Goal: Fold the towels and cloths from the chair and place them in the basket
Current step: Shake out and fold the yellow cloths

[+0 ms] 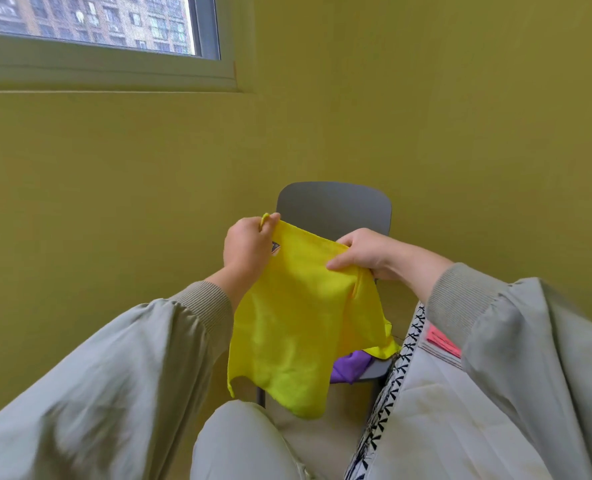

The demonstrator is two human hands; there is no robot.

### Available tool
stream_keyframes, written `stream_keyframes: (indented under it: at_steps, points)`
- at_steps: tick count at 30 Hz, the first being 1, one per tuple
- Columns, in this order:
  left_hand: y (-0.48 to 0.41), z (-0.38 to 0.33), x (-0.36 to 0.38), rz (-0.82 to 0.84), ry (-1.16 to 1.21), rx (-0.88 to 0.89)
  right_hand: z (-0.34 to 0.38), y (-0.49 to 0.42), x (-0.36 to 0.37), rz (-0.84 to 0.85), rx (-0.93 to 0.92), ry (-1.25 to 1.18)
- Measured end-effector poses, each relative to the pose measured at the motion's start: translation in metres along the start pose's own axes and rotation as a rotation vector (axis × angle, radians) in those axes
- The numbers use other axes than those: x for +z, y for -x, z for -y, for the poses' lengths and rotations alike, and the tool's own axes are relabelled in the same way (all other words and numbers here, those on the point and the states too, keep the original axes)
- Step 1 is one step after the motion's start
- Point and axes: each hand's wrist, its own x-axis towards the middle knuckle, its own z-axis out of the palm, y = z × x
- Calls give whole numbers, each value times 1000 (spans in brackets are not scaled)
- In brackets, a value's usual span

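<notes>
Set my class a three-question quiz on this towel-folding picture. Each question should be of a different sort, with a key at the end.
1. True or false: the left hand and the right hand both grip the yellow cloth.
2. What lies on the seat of the chair, partly hidden by the yellow cloth?
A. a purple cloth
B. a red towel
C. a white pillow
3. Fill the gap: the chair's backrest is ___ in colour.

Key: 1 true; 2 A; 3 grey.
</notes>
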Motion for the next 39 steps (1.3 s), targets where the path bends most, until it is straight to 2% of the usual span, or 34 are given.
stream_keyframes:
  at_steps: [4,7,12,16,20,25,28,31,36,39]
  points:
    - [-4,6,-2,-32,72,-91,-9,-4,-11,-210,-17,487]
    - [-7,10,-4,-52,44,-96,-23,-9,-19,-369,-3,643]
    - [-9,15,-6,-78,34,-98,-47,-19,-33,-584,64,628]
    - [-9,18,-2,-72,98,-151,-56,-22,-36,-678,94,588]
    - [-10,20,5,-36,164,-233,-62,-28,-38,-720,4,408]
    - [-5,8,13,17,185,-303,-51,-26,-29,-597,-109,99]
    - [-3,-3,18,47,203,-312,-40,-20,-26,-551,-82,-218]
    - [4,-24,26,99,222,-304,-32,-9,-34,-500,-59,-392]
    - [27,-65,48,256,268,-328,-30,28,-56,-514,-58,-509]
    - [42,-90,61,415,352,-469,-40,55,-75,-553,-14,-543]
